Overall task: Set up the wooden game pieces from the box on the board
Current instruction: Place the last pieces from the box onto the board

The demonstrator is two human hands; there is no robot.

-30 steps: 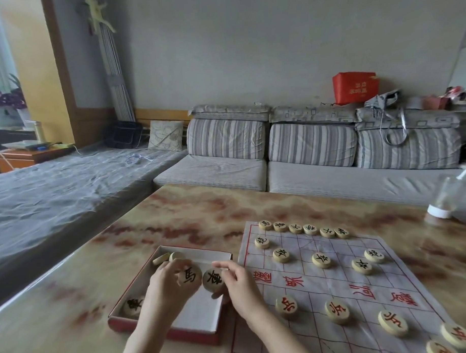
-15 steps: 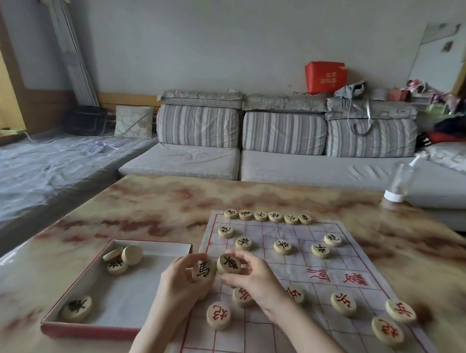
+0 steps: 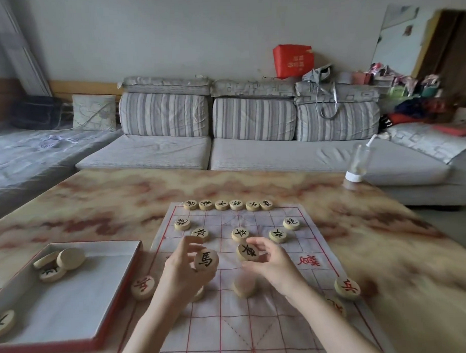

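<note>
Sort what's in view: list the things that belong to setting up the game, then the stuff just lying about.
Belongs to the job:
board
box
horse piece in left hand
chariot piece in right hand

Lying about:
spray bottle
red bag
sofa

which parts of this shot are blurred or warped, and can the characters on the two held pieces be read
Head view: both black characters are sharp, on the round wooden piece in the left hand and the one in the right hand; the pale wooden disc below them is smeared; the marbled tabletop's right edge streaks with motion blur; the red-rimmed box bows from wide-angle distortion.
</note>
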